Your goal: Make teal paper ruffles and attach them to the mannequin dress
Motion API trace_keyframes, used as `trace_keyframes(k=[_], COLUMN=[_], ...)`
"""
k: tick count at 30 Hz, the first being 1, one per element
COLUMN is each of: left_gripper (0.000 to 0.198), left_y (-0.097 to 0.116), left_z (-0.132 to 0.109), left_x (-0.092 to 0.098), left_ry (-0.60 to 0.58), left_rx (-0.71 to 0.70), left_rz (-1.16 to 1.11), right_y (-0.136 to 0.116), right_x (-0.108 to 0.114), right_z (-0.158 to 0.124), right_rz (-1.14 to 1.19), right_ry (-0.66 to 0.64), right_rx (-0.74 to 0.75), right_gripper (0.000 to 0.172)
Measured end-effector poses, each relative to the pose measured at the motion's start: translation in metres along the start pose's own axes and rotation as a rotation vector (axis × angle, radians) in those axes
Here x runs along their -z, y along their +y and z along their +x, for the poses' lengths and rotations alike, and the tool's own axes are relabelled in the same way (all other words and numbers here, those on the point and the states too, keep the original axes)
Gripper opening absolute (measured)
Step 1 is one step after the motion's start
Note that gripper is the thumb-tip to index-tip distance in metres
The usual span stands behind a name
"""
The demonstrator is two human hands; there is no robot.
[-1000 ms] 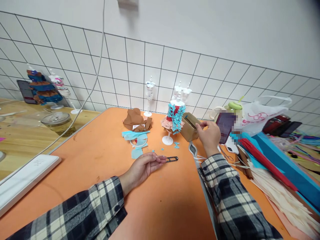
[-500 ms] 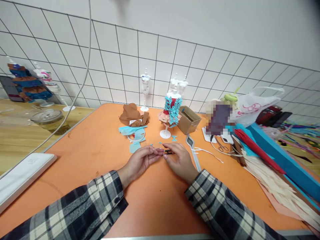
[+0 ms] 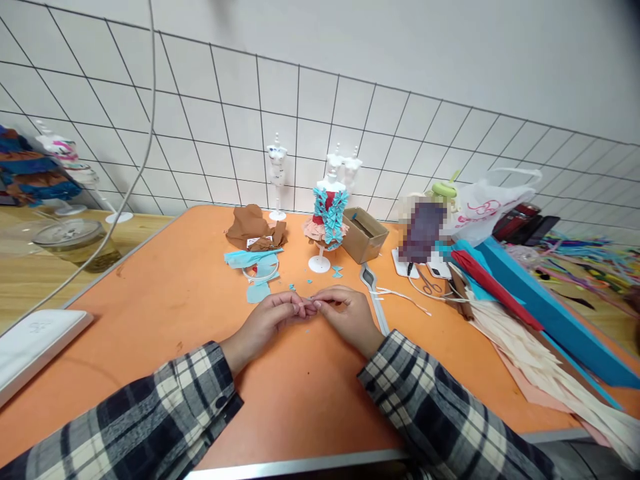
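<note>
My left hand [image 3: 275,312] and my right hand [image 3: 350,319] meet over the orange table [image 3: 165,313], fingertips pinched together. Whatever lies between the fingers is too small and too covered to name. Just behind them stands a small white dress form [image 3: 319,264] in a dress [image 3: 331,212] of red, blue ruffles and a pink skirt. A blue fabric bow [image 3: 337,272] lies by its base, with tiny blue scraps nearby. To the left are blue cloth pieces [image 3: 259,292] with a white hoop [image 3: 245,272] among them.
Brown fabric [image 3: 245,227], a cardboard box [image 3: 367,241] and further dress forms [image 3: 277,160] stand at the back. On the right are a grey zipper-like strip [image 3: 379,310], scissors [image 3: 431,287], cables and cloth strips [image 3: 530,353]. A white device [image 3: 45,340] sits at the left edge.
The slim dark tool seen at my right fingers is now mostly hidden. My fingertips have come together in a pinch. The view has turned slightly, shifting everything left.
</note>
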State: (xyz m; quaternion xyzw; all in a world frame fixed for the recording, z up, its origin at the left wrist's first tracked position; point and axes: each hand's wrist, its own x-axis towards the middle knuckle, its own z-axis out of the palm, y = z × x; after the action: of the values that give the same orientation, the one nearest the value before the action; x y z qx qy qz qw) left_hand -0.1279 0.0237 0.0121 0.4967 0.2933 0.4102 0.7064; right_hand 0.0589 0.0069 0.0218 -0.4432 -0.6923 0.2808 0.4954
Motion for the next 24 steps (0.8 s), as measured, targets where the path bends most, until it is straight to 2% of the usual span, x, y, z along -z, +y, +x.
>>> trace_keyframes(k=[4,7,9,11,14,16,19,22,24], left_gripper=[0.018,0.021,0.027,0.035,0.040,0.042,0.041,0.025,0.025], left_y=[0.004,0.011,0.014,0.014,0.012,0.013,0.017,0.021,0.023], left_z=[0.001,0.000,0.000,0.002,0.004,0.003,-0.002,-0.005,-0.006], left_x=[0.005,0.007,0.011,0.015,0.018,0.014,0.003,-0.004,-0.006], left_ry=[-0.008,-0.010,0.025,0.119,0.208,0.169,0.090,0.056,0.027], left_rx=[-0.079,-0.209,-0.290,-0.303,-0.289,-0.370,-0.531,-0.586,-0.599], left_rz=[0.491,0.976,1.197,1.277,1.225,1.220,1.390,1.566,1.626], right_y=[-0.001,0.003,0.005,0.005,0.003,0.001,0.000,0.000,0.001], right_x=[0.004,0.005,0.005,0.006,0.006,0.004,0.001,-0.002,-0.002], right_z=[0.001,0.001,0.002,0.002,0.002,0.001,-0.002,-0.004,-0.004], right_rz=[-0.089,-0.186,-0.213,-0.221,-0.237,-0.259,-0.274,-0.268,-0.272], right_ry=[-0.003,-0.010,-0.006,0.019,0.037,0.014,-0.031,-0.037,-0.033], right_rx=[0.038,0.019,-0.008,-0.023,-0.009,0.016,0.036,0.041,0.044], right_gripper=[0.007,0.007,0.007,0.007,0.007,0.006,0.005,0.005,0.005])
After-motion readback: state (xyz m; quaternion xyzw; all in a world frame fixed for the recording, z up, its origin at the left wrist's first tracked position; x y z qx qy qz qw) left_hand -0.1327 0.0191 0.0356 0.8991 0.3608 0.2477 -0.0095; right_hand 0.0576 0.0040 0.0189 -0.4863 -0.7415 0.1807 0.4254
